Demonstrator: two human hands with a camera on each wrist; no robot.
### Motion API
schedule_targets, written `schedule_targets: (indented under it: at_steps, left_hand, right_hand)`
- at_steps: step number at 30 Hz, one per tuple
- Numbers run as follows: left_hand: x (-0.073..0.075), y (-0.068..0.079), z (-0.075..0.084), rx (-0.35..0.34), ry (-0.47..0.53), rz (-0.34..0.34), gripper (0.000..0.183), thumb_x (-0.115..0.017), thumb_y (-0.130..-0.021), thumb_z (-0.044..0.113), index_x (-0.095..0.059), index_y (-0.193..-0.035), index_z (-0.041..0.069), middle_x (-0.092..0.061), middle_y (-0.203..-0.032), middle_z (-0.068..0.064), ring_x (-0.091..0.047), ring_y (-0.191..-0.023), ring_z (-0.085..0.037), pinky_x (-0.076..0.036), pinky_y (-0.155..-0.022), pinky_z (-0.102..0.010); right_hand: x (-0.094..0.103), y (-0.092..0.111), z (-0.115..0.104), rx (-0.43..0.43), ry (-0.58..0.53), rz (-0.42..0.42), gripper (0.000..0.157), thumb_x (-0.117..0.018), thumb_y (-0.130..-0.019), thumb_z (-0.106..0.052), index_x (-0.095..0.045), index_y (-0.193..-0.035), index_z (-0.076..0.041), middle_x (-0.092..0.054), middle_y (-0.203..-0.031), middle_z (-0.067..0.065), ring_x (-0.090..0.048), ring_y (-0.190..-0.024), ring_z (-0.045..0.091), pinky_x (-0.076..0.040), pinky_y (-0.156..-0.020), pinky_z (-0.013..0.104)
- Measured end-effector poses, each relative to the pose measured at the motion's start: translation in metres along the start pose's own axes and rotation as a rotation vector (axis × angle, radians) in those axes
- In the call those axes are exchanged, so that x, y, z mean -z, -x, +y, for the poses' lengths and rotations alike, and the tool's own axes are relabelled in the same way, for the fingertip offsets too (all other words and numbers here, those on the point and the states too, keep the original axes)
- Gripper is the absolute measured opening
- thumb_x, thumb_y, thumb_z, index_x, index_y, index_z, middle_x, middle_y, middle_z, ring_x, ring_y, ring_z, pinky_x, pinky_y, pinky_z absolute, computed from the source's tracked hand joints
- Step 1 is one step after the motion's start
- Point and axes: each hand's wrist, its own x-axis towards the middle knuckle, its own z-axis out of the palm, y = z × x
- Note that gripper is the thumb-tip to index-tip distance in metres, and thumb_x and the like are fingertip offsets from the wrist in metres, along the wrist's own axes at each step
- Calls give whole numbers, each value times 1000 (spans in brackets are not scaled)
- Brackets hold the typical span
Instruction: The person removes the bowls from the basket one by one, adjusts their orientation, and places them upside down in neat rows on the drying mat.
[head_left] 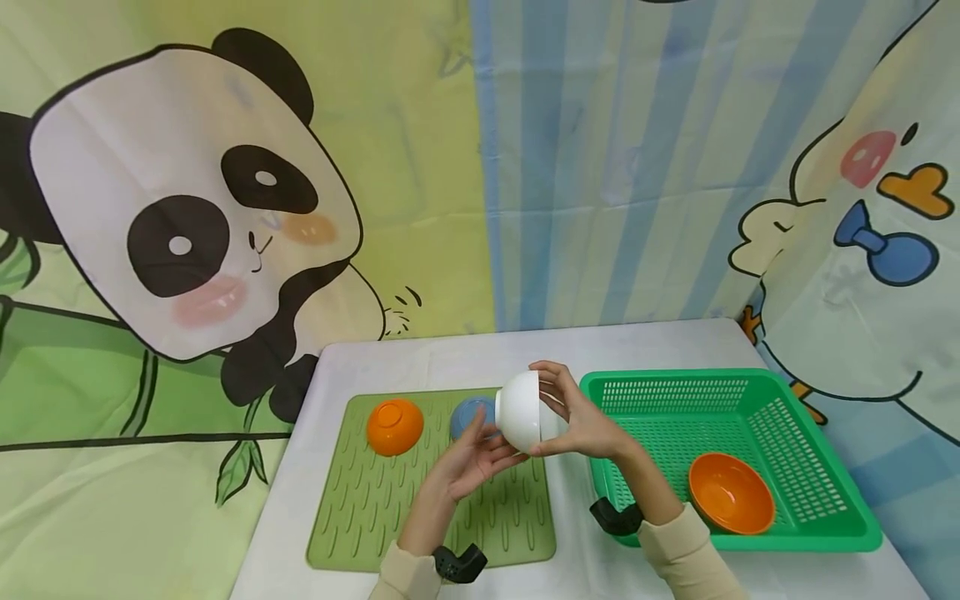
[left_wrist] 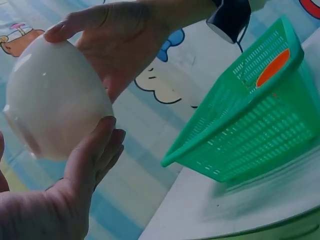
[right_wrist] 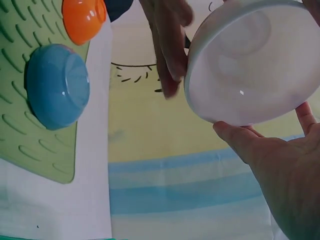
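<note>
A white bowl [head_left: 520,412] is held up on its side above the table, its mouth facing right in the head view. My right hand [head_left: 577,417] grips it near the rim, thumb below and fingers above. My left hand [head_left: 474,463] is just left of and below the bowl, fingers extended; in the left wrist view its fingertips [left_wrist: 105,125] appear to touch the bowl. Behind my left hand a blue bowl [head_left: 467,415], partly hidden, sits upside down on the green mat [head_left: 390,517]. An orange bowl [head_left: 395,427] lies upside down to its left.
On the right of the white table [head_left: 577,533] stands a green plastic basket [head_left: 675,377] with perforated walls. Another orange bowl [head_left: 731,493] lies inside it, mouth up. Cartoon-printed curtains [head_left: 420,167] hang behind the table.
</note>
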Motion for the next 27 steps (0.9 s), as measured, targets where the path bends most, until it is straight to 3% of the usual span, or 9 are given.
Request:
schedule_targets:
  at_steps: [3,9,27]
  left_hand:
    - [-2,-7,-3,45,55,-27,69,-35,-97,48,-23,-143,-3,-46,-132,-23,-47,-120,-32,-36,-100,-45]
    - [-2,-12,-8,87,110,-19,67,-38,-97,46,-20,-145,3,-53,-123,-17,-55,-113,-27,-39,-99,-41]
    - [1,-14,-7,82,143,-23,59,-38,-98,40,-25,-145,5,-57,-119,-17,-58,-108,-25,-41,-97,-37]
  right_hand:
    - [0,1,2,10,-10,0,99,-78,-66,8,-14,-141,0,-22,-141,25,-20,-132,43,-17,-106,57]
    - [0,1,5,30,-24,-7,99,-78,-66,8,-14,-141,1,-20,-141,27,-19,-132,44,-18,-105,58]
    - [-1,1,8,30,-52,-29,100,-76,-67,10,-12,-142,0,-19,-143,25,-19,-133,43,-18,-106,55]
